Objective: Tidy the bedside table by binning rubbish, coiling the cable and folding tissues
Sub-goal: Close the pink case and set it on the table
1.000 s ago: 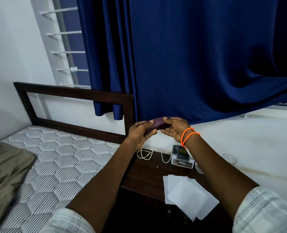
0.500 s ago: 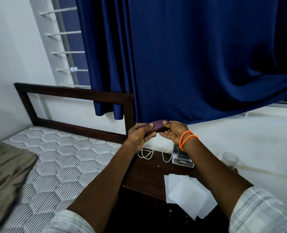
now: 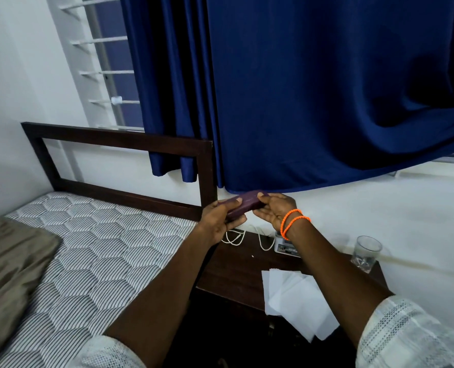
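Both hands hold a flat purple case point(image 3: 243, 207) above the back of the dark wooden bedside table point(image 3: 234, 272). My left hand point(image 3: 220, 217) grips its left end from below, thumb on top. My right hand point(image 3: 275, 212), with orange bands on the wrist, pinches its right end. A white cable point(image 3: 236, 236) lies in loose loops on the table under my hands. Several white tissues point(image 3: 295, 301) lie spread flat at the table's front edge, hanging over it.
A small grey box point(image 3: 287, 247) sits by the wall behind my right wrist. A clear glass point(image 3: 366, 253) stands at the table's right back corner. The bed's mattress point(image 3: 87, 261) and dark headboard point(image 3: 119, 139) are to the left; a blue curtain point(image 3: 313, 88) hangs above.
My hands with the purple case have sunk slightly and shifted little; the view has tipped so the glass shows more fully.
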### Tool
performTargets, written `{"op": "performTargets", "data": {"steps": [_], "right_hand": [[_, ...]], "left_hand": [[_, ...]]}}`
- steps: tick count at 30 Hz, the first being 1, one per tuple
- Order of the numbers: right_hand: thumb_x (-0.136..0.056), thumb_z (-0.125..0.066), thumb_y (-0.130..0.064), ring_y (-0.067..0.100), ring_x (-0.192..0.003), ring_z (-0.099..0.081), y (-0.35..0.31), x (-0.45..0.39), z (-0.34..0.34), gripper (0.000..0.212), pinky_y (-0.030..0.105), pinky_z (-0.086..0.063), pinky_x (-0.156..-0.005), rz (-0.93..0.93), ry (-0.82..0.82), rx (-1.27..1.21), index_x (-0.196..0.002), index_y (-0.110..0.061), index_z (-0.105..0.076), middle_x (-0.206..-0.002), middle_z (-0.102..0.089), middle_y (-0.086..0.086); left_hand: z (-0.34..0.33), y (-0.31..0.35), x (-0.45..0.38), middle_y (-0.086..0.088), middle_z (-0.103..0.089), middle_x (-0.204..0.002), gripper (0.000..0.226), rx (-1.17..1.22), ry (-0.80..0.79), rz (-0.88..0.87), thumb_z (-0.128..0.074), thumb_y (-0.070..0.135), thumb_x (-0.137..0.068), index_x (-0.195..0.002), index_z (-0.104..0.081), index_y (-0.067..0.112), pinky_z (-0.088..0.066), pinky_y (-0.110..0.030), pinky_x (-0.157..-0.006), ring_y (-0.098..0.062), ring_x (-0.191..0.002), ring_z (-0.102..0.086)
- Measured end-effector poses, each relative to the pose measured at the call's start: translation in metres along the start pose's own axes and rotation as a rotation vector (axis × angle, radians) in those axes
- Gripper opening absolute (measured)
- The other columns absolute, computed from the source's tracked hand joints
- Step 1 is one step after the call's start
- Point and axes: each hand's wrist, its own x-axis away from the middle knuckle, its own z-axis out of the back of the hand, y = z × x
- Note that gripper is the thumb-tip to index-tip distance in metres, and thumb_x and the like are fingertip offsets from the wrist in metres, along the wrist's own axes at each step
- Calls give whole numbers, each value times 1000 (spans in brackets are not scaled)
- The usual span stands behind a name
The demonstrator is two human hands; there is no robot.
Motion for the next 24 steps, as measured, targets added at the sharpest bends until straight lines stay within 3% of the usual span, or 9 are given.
{"op": "performTargets", "data": {"steps": [4,10,15,18,21,24], "right_hand": [[-85,-75,-5,30,-82,-74,21,-6,-1,20,35,-62,-59,24,52,12,-95,-11,-59,-99,-73,22],[-84,-76,-3,31,-91,-73,62,-18,-6,24,38,-61,-67,-46,50,25,-100,-11,-61,-108,-71,22],[-83,-77,-5,36,-101,-70,100,-34,-15,31,49,-59,-87,-112,101,67,-107,-7,-59,-112,-69,24],[-88,-73,-5,33,-99,-68,126,-46,-23,18,44,-59,-82,-162,74,64,-101,-7,-60,-111,-68,21],[-91,-68,-4,30,-93,-63,155,-59,-26,14,47,-57,-88,-203,78,98,-83,-10,-59,-106,-64,19],[-91,-67,-4,32,-97,-61,184,-72,-22,17,54,-52,-97,-230,101,131,-79,-9,-58,-105,-62,22]], "left_hand": [[17,-10,-6,-20,-68,-120,47,-55,28,69,-82,15,-84,-124,-62,2,-66,-40,-73,-33,-112,-68],[51,-28,-18,-17,-72,-119,37,-152,132,138,-82,18,-84,-116,-68,6,-63,-38,-76,-28,-103,-69],[77,-46,-29,-12,-73,-108,41,-255,189,219,-82,25,-85,-118,-67,7,-60,-38,-80,-26,-95,-69],[89,-59,-35,-12,-73,-100,43,-331,213,245,-83,22,-83,-118,-67,3,-59,-36,-73,-24,-83,-69],[106,-80,-46,-13,-74,-84,45,-554,218,148,-90,17,-73,-110,-73,-2,-58,-37,-69,-23,-69,-67],[123,-100,-54,-10,-78,-85,51,-973,221,29,-98,33,-58,-96,-78,7,-58,-34,-74,-23,-76,-73]]}}
